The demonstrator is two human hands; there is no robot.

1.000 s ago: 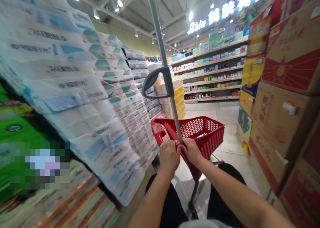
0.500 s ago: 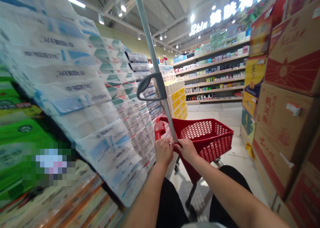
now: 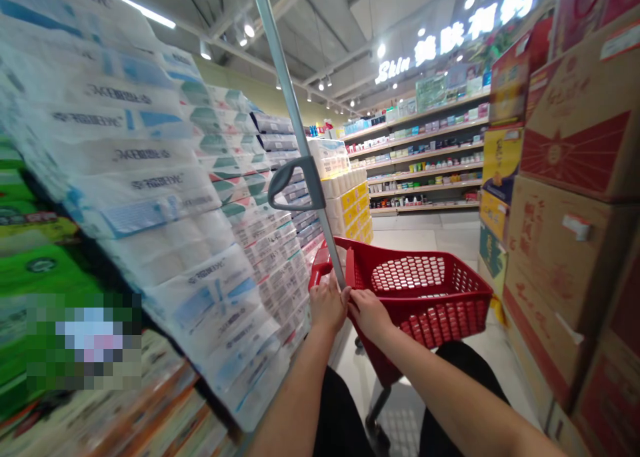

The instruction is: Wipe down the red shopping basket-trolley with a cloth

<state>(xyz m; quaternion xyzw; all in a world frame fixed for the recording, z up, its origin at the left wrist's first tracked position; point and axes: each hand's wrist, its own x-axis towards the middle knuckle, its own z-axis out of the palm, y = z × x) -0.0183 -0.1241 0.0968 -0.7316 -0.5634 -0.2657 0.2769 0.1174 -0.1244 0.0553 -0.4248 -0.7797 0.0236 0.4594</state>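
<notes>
A red plastic shopping cart (image 3: 440, 313) stands in front of me, its mesh basket angled to the right. My left hand (image 3: 327, 303) is wrapped round the cart's red handle, near its thicker end piece. Close beside it, my right hand (image 3: 370, 315) is closed on the same handle, mostly covering it. A slim metal pole (image 3: 286, 77) with a grey loop grip (image 3: 300, 187) rises at a tilt just beyond my hands. Its lower end is hidden behind the handle and my fingers. What I see of the basket holds no goods.
Stacked tissue packs (image 3: 165, 177) line the left side, with yellow-and-white packs (image 3: 355, 207) farther on. Cardboard boxes (image 3: 565, 243) are piled along the right. Ahead, pale floor (image 3: 425, 233) leads to shelves (image 3: 425, 153) of small goods.
The basket's far end has swung to the right and sits nearer the boxes. The pole has shifted slightly left in view. Both hands keep their hold on the handle.
</notes>
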